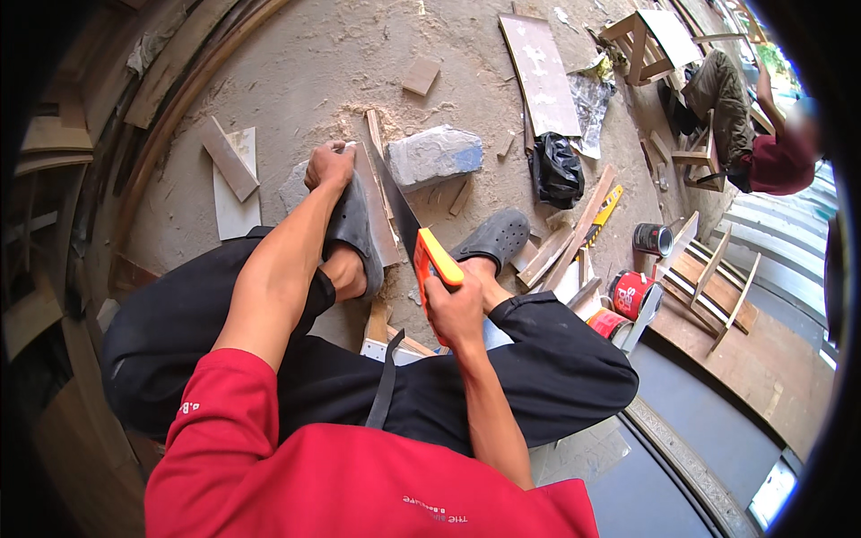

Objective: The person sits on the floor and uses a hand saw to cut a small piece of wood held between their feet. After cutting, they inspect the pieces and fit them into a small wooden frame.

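My right hand (454, 311) is wrapped round the orange and yellow handle of a handsaw (397, 195). The saw's dark blade points away from me, along the right side of a narrow wooden board (383, 235). At the board's far end my left hand (331, 166) is closed on its edge; the fingertips are partly hidden. My left foot, in a grey clog (353, 220), presses against the board's left side. A grey concrete block (436, 157) lies just right of the blade tip, with a thin wood strip (374, 131) beside it.
My right clog (491, 237) rests on the dusty floor. Right of it lie wood offcuts (547, 255), a yellow level-like tool (605, 213), red cans (631, 294) and a black bag (557, 170). Another person (778, 161) sits at the far right. Boards (235, 184) lie left.
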### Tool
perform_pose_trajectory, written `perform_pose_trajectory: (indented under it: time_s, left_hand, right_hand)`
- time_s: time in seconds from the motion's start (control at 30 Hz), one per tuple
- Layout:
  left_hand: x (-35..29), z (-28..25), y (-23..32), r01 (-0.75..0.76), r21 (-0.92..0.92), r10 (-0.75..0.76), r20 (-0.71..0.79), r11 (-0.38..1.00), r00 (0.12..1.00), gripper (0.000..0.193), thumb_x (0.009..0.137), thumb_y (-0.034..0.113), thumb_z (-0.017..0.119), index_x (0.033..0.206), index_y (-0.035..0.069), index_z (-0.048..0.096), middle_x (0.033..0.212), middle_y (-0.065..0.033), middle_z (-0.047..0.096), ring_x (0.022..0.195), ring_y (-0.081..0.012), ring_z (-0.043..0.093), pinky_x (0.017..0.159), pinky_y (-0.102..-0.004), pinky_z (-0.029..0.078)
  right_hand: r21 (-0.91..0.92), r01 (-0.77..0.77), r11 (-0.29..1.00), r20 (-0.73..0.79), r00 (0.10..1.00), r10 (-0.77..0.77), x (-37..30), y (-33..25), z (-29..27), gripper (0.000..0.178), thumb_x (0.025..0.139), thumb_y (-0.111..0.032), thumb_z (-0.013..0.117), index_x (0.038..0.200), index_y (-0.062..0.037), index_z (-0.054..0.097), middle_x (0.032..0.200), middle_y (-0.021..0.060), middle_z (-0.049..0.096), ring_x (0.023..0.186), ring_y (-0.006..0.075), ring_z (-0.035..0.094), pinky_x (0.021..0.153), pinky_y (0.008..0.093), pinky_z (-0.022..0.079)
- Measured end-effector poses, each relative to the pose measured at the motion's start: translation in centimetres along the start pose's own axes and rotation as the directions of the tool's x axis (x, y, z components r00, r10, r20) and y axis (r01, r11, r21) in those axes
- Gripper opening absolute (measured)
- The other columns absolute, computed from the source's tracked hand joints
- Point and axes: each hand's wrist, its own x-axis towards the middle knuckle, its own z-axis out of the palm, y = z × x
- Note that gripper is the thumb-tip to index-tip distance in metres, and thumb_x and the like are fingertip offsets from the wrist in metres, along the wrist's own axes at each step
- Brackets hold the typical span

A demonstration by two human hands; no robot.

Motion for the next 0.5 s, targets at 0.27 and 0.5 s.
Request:
perform_pose_trajectory:
  time_s: [0.27,0.5]
  left_hand:
    - [-0.6,0.5,0.8,-0.006,0.041,0.011,-0.115,0.999,0.993,0.033,0.08,0.048,0.068,0.1,0.023,0.075,0.106,-0.008,0.07,0.1,-0.0296,0.066,0.086,-0.0411,0.049]
    - [-0.6,0.2,0.5,0.007,0.049,-0.004,-0.06,0.999,0.998,0.036,0.082,0.051,0.063,0.102,0.022,0.072,0.113,-0.0094,0.062,0.108,-0.0311,0.06,0.09,-0.043,0.047]
  right_hand:
    - [0.125,-0.164,0.978,0.12,0.981,0.15,-2.7,1.7,-0.9,0.044,0.083,-0.007,0.057,0.125,0.0027,0.059,0.086,0.0073,0.067,0.077,0.0102,0.06,0.072,0.0263,0.049]
    - [0.007,-0.027,1.0,0.085,0.996,0.026,-3.3,2.1,-1.6,0.046,0.081,-0.008,0.059,0.126,0.0015,0.058,0.091,0.0117,0.068,0.084,0.0124,0.063,0.079,0.027,0.049]
